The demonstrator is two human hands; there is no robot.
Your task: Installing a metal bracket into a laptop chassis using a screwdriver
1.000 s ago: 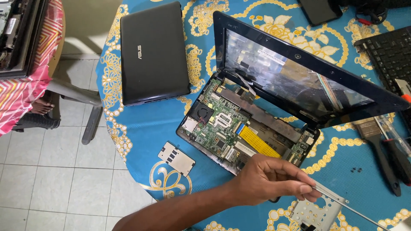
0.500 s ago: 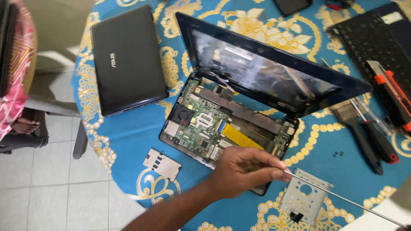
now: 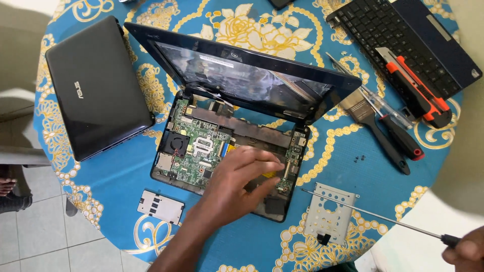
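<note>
1. At the table's (image 3: 116, 176) left edge lies a closed black netbook (image 3: 96, 85), untouched. Just below it, near the front-left rim, sits a small grey cover plate (image 3: 160, 206).
2. At the table's centre stands the opened laptop (image 3: 227, 151), keyboard deck removed and the green mainboard (image 3: 199, 148) with its black fan (image 3: 175, 143) laid bare; the screen (image 3: 242, 75) leans back toward the far edge.
3. The left hand (image 3: 237, 184) rests over the right half of the laptop's base, fingers (image 3: 262, 156) spread and pressed flat on the parts there, closed on nothing. By my judgement the step in hand is work inside the bared base, the hand steadying it or feeling for a part; the next move calls for a firm hold on the base and a tool tip brought to a fastener.
4. Right of the base, near the front edge, lies a perforated metal drive bracket (image 3: 330, 211).
5. The right hand (image 3: 466, 252), at the front-right corner, is clamped on the handle of a long thin screwdriver (image 3: 373, 216), whose tip points toward the laptop base and stops just beside it.
6. Toward the right edge lie a brush (image 3: 373, 128), another screwdriver (image 3: 398, 133), a utility knife (image 3: 416, 90) and the detached keyboard deck (image 3: 403, 35).
</note>
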